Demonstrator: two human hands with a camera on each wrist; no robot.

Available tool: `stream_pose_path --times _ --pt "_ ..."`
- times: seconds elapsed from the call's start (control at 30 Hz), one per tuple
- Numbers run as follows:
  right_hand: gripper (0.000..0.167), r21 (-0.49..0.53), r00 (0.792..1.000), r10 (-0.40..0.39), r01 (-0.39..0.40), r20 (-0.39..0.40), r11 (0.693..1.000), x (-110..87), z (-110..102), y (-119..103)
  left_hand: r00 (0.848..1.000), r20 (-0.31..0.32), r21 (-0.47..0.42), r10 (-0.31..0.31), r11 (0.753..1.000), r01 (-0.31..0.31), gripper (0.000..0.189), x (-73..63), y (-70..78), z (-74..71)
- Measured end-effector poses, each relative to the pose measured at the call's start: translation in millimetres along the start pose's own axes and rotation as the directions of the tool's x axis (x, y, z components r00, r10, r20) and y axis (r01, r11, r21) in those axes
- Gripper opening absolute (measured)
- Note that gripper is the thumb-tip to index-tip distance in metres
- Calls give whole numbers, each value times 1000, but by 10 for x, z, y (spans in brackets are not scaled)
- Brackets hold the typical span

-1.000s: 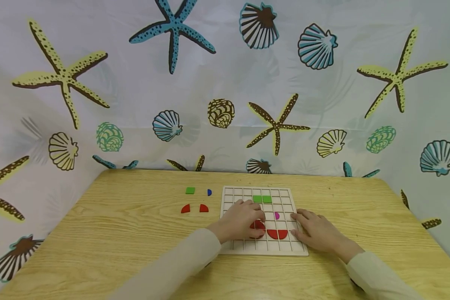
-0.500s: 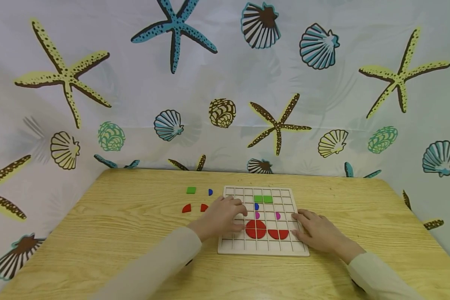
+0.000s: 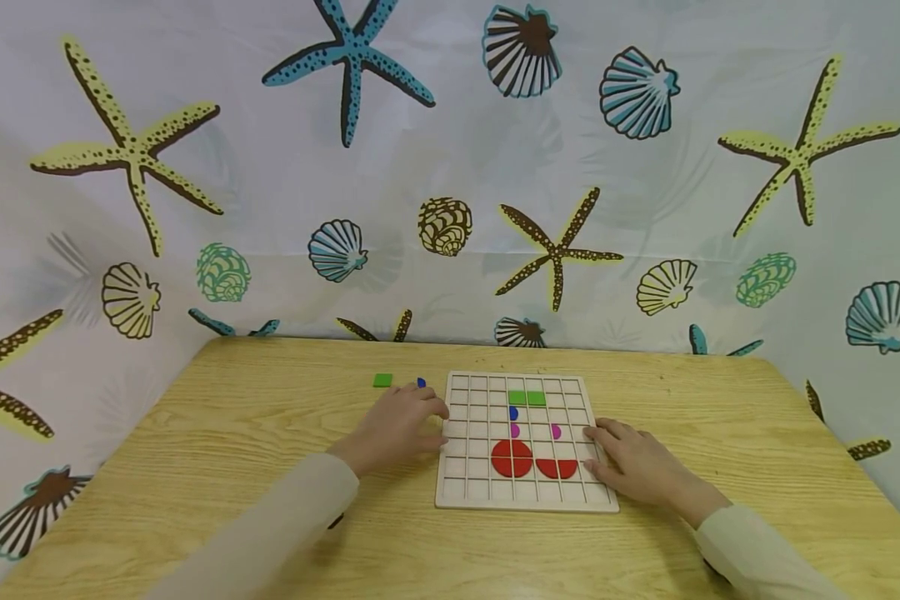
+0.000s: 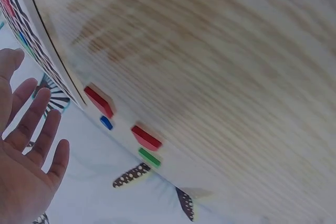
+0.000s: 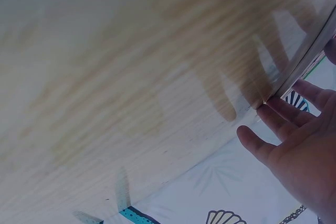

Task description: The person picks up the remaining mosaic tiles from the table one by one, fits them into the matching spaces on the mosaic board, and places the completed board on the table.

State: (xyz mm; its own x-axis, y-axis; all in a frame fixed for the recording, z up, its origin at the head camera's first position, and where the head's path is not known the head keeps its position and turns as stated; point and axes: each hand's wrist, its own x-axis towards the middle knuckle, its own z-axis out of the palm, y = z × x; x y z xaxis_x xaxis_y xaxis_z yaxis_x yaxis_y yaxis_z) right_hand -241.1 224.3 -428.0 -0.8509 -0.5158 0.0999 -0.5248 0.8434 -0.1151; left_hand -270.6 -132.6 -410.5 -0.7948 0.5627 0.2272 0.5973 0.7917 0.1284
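Observation:
My left hand hovers just off the left side of a pale gridded board, fingers spread and holding nothing. Beneath it in the head view, two red quarter-circle pieces are hidden; the left wrist view shows one red piece and another red piece on the table. My right hand rests at the board's right edge, fingertips touching it. On the board lie a red full circle, a red half circle, two green pieces, a small blue half circle and two magenta half circles.
Behind the left hand on the wooden table lie a green rectangle and a blue half circle. A curtain printed with starfish and shells hangs around the table's back and sides.
My left hand has moved left off the board to above the loose red pieces, uncovering the red circle and the blue and magenta pieces. The right hand has stayed at the board's edge.

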Motion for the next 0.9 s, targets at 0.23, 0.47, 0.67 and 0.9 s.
stream_pose_path --times 0.23,0.47,0.67,0.9 --pt "50 -3 1000 -9 9 -15 1000 4 29 12 997 -59 42 -53 998 56 28 -133 -197 -50" --pt "51 4 1000 -14 14 -20 1000 5 40 25 987 -68 55 -146 987 150 28 -225 -362 -70" --pt "51 2 1000 -17 17 -16 1000 3 29 19 977 -92 100 -192 974 201 31 -294 -498 -65" --pt "51 10 1000 -11 11 -7 1000 3 27 13 969 -83 154 -232 958 242 31 -359 -613 -39"
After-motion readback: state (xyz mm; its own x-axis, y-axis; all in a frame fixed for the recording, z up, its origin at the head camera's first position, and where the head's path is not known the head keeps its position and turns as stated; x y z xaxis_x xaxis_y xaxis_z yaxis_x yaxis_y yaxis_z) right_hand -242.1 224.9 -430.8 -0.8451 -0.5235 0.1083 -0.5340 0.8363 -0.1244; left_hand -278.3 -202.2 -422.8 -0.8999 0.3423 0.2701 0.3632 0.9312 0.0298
